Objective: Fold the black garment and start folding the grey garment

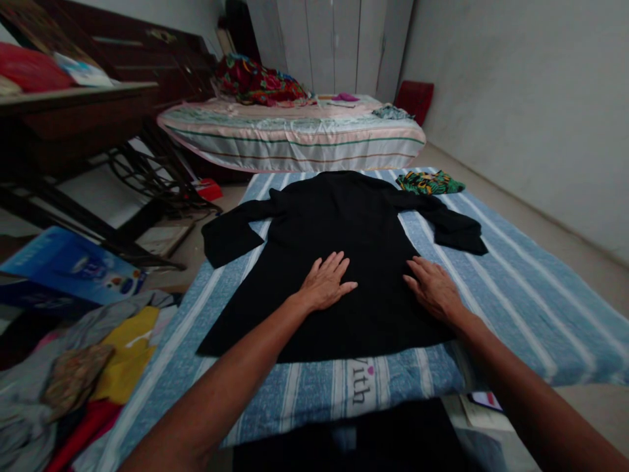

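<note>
A black long-sleeved garment point(339, 223) lies spread flat on a blue striped sheet point(521, 295), with its sleeves stretched out to both sides. My left hand point(327, 282) rests flat on the middle of the garment, fingers stretched out. My right hand point(432, 288) lies flat on the garment's right side, fingers extended toward the left. Neither hand holds anything.
A green patterned cloth point(430, 182) lies at the sheet's far right. A pile of mixed clothes point(83, 373) sits at the left with a blue box point(73, 265). Beyond are a mattress point(295, 134) with colourful fabric point(260, 82), a sewing-machine table point(73, 124) and a white wardrobe point(329, 42).
</note>
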`<state>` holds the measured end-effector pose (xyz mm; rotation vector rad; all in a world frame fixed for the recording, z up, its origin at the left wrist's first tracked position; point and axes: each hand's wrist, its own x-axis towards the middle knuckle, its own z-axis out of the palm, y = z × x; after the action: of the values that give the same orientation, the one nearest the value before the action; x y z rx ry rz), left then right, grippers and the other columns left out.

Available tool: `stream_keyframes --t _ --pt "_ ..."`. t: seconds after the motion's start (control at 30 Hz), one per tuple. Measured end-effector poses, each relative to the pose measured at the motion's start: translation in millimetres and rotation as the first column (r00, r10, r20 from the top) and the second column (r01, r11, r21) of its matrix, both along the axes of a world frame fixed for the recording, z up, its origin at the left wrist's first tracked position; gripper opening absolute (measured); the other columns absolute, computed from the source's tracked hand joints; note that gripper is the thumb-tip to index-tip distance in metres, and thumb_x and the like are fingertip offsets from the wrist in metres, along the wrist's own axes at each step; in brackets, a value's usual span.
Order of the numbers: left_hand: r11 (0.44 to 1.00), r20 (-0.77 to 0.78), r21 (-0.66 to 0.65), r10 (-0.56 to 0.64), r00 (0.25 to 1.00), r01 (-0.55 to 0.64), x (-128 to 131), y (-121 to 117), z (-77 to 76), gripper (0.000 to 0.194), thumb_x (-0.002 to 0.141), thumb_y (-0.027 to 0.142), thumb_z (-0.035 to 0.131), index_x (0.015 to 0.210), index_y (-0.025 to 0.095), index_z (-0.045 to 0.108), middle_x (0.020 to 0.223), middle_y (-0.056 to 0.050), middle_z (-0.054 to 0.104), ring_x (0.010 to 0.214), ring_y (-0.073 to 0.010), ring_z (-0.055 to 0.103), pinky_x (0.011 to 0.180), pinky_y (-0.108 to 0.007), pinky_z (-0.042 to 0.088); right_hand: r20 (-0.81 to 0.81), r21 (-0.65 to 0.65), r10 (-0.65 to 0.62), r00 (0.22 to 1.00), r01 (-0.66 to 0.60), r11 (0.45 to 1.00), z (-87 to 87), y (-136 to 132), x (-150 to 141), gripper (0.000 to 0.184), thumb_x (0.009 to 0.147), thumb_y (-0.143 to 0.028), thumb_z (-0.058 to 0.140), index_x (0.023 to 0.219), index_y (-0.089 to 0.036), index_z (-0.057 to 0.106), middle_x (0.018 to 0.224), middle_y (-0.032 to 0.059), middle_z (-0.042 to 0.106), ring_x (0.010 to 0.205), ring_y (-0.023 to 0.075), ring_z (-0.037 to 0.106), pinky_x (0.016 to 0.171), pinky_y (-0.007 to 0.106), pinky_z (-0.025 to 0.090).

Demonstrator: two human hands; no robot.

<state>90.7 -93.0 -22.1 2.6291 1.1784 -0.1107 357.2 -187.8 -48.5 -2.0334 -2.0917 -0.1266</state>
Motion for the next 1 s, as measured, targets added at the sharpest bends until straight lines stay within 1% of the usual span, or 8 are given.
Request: stream_keyframes --t 0.2,0.33,0.43,0.53,0.67,0.77,0.9,1.0 --pt "1.000 -0.011 0.000 -0.008 1.000 0.008 0 3 -3.6 0.073 0.088 0.065 0.020 0.146 0.020 0.021 0.154 -0.006 0.009 0.141 -0.0238 0.004 0.112 -0.047 0.008 -0.005 -0.075 0.015 1.000 -0.015 0.997 -4.8 -5 5 0.050 0.093 -0.042 0.034 0.130 -0.010 0.047 0.139 0.0165 0.043 0.129 0.0263 0.037 0.104 0.044 0.030" --pt "1.000 -0.007 0.010 0.019 1.000 -0.019 4 -3 5.6 0.073 0.088 0.065 0.021 0.146 0.019 0.021 0.154 -0.007 0.008 0.141 -0.0251 0.003 0.111 -0.047 0.009 0.029 -0.018 0.024 0.999 -0.023 1.000 4.3 -13 -4 0.052 0.093 -0.044 0.034 0.130 -0.010 0.047 0.139 0.0178 0.043 0.131 0.0274 0.035 0.106 0.046 0.026" --pt "0.999 0.023 0.050 0.002 1.000 -0.003 10 -12 10.5 0.075 0.088 0.066 0.022 0.145 0.018 0.023 0.154 -0.008 0.006 0.141 -0.0248 0.001 0.112 -0.046 0.008 0.023 0.030 0.108 0.994 -0.109 0.994 9.7 -26 -18 0.053 0.093 -0.046 0.035 0.132 -0.012 0.046 0.141 0.0163 0.041 0.133 0.0269 0.031 0.108 0.047 0.024" --pt "0.999 0.017 0.041 -0.007 1.000 0.006 13 -20 8.0 0.079 0.086 0.068 0.023 0.145 0.015 0.025 0.154 -0.011 0.009 0.141 -0.0248 0.002 0.113 -0.045 0.008 -0.010 0.007 0.159 0.987 -0.159 0.987 2.2 -37 -27 0.057 0.091 -0.051 0.038 0.133 -0.014 0.046 0.143 0.0153 0.039 0.134 0.0281 0.029 0.107 0.048 0.026" --pt "1.000 0.002 0.004 0.008 1.000 -0.008 12 -22 1.4 0.083 0.084 0.071 0.023 0.144 0.014 0.025 0.154 -0.012 0.008 0.141 -0.0263 0.001 0.113 -0.046 0.009 -0.040 -0.038 0.126 0.991 -0.127 0.991 -15.9 -41 -27 0.061 0.090 -0.057 0.038 0.136 -0.017 0.044 0.145 0.0139 0.037 0.135 0.0286 0.027 0.106 0.050 0.029" --pt "1.000 0.005 -0.014 0.004 1.000 -0.004 9 -23 3.6 0.083 0.084 0.071 0.023 0.145 0.014 0.025 0.154 -0.012 0.007 0.141 -0.0271 0.001 0.113 -0.047 0.009 -0.056 -0.052 0.114 0.992 -0.117 0.992 -19.1 -40 -27 0.062 0.089 -0.058 0.038 0.135 -0.017 0.045 0.144 0.0133 0.037 0.135 0.0288 0.028 0.106 0.050 0.029" --pt "0.998 -0.001 -0.063 0.004 1.000 -0.004 9 -23 16.0 0.082 0.084 0.070 0.026 0.144 0.014 0.026 0.153 -0.014 0.010 0.141 -0.0285 0.004 0.112 -0.049 0.012 -0.119 -0.051 0.093 0.989 -0.100 0.994 -6.0 -34 -33 0.058 0.089 -0.055 0.041 0.132 -0.016 0.050 0.141 0.0139 0.042 0.132 0.0291 0.035 0.106 0.050 0.032" --pt "0.999 0.039 -0.037 0.024 0.999 -0.023 13 -15 23.9 0.074 0.088 0.064 0.026 0.141 0.013 0.033 0.150 -0.016 0.023 0.139 -0.0275 0.016 0.113 -0.048 0.014 -0.164 -0.029 0.119 0.979 -0.125 0.992 11.6 -10 -44 0.053 0.091 -0.048 0.040 0.129 -0.013 0.052 0.139 0.0146 0.045 0.129 0.0275 0.040 0.105 0.047 0.035"
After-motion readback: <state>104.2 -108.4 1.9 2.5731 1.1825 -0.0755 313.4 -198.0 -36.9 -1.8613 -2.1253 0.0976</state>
